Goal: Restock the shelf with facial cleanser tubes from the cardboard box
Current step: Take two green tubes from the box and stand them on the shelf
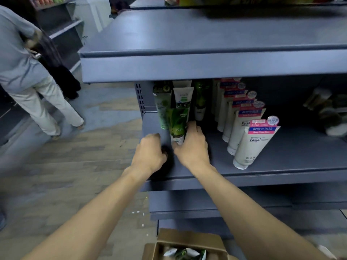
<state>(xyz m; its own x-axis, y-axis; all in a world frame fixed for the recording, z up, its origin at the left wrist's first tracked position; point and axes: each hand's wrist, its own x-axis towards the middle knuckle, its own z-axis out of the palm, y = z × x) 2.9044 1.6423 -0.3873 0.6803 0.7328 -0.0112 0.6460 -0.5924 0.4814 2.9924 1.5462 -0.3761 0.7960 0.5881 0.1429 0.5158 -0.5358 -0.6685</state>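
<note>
The right hand (191,143) has its grip closed around the lower end of a green tube (177,126), thumb near the cap and fingers wrapped behind, standing it cap-down on the shelf (281,147). The left hand (150,152), at the tube's 8 o'clock, is curled into a loose fist over something dark that I cannot make out, so whether it holds anything is unclear (the shadow there hides the fingers).

The main risk, as I judge it: the tube stands on a narrow cap and leans toward the green and white tubes (172,102) at its 12 o'clock, so letting go early could tip it and knock that row over. A careless withdrawal toward 3 o'clock could also brush the white tube row (247,136).

Readable writing: "99" on the held tube; "Facial", "Deep Clean Care" and Japanese characters on pink bands of the white tubes.

The cardboard box (187,246) sits at 6 o'clock on the floor, more tubes inside
</note>
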